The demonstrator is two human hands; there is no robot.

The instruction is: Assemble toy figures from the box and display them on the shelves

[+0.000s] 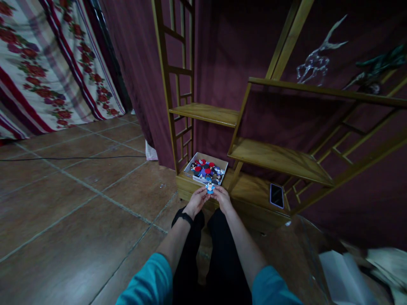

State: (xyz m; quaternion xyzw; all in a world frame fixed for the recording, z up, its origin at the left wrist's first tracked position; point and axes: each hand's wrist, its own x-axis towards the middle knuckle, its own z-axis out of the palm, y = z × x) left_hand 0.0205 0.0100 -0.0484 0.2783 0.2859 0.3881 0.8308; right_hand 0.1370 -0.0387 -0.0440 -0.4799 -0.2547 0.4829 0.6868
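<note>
Between my two hands I hold a small blue and white figurine [210, 188], just in front of the wooden shelf. My left hand [198, 199], with a dark band on its wrist, grips the figurine's left side with closed fingers. On its right side, the fingers of my right hand [223, 198] pinch it too. Right behind the figurine stands a white box [224, 167] filled with several small pieces in red, black, blue and white. Details of the figurine are too small to make out.
The box rests on the bottom board of a wooden shelf unit [208, 113]. A phone or tablet [276, 195] lies farther right. A clear deer figure [318, 63] stands on an upper shelf. A dark cable [73, 158] crosses the tiled floor at left.
</note>
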